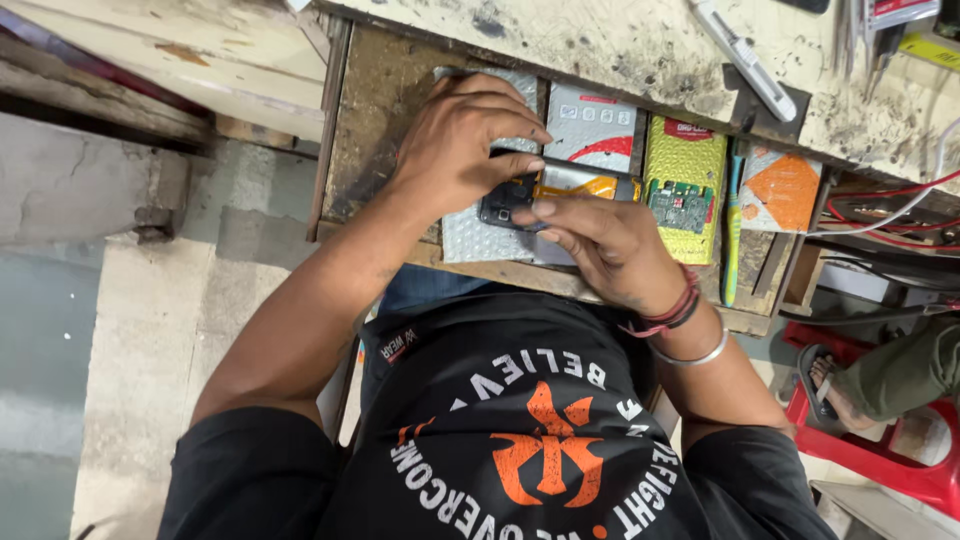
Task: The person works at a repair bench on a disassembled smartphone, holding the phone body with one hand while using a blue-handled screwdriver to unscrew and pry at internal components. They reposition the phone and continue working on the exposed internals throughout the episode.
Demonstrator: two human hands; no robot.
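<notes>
Your left hand (460, 145) covers the left end of the opened phone (560, 190) near the frame's centre, so you cannot tell how its fingertips grip there. Your right hand (610, 245) hides the phone's lower edge. The parts on the green circuit board (680, 205) are too small to make out. At the top right, the tools (870, 30) on the desk (640, 50) are cut off. At the right edge, another person's sandalled foot (830, 385) shows, the body out of frame.

An open wooden drawer (375, 120) carries bubble-wrap pouches (478, 238), a circuit board (680, 205) and a toothbrush (733, 225).
</notes>
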